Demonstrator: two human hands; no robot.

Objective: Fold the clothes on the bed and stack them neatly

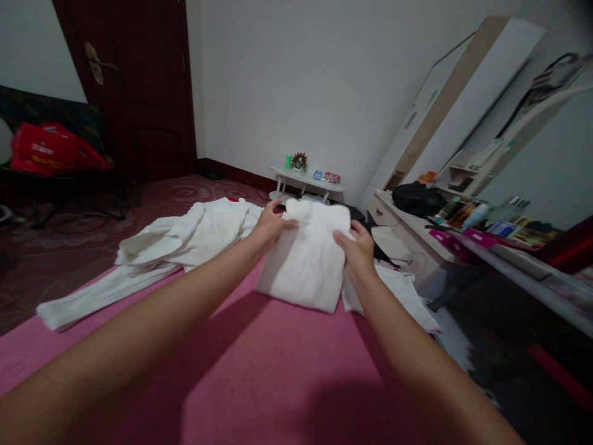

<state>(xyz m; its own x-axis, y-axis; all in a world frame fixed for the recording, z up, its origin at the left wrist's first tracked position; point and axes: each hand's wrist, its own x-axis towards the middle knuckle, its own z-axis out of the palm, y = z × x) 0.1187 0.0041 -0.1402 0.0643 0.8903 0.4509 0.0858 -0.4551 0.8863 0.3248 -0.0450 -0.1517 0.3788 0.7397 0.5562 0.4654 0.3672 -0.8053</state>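
Note:
A folded white garment lies on the pink bed cover near the bed's far end. My left hand grips its upper left edge with closed fingers. My right hand pinches its right side. Another white garment with a long sleeve is spread out to the left. More white cloth sticks out from under the folded piece on the right.
A dark wooden door is at the back left, with a red bag on a dark seat. A small white table stands by the wall. A cluttered dresser and a tall mirror fill the right side.

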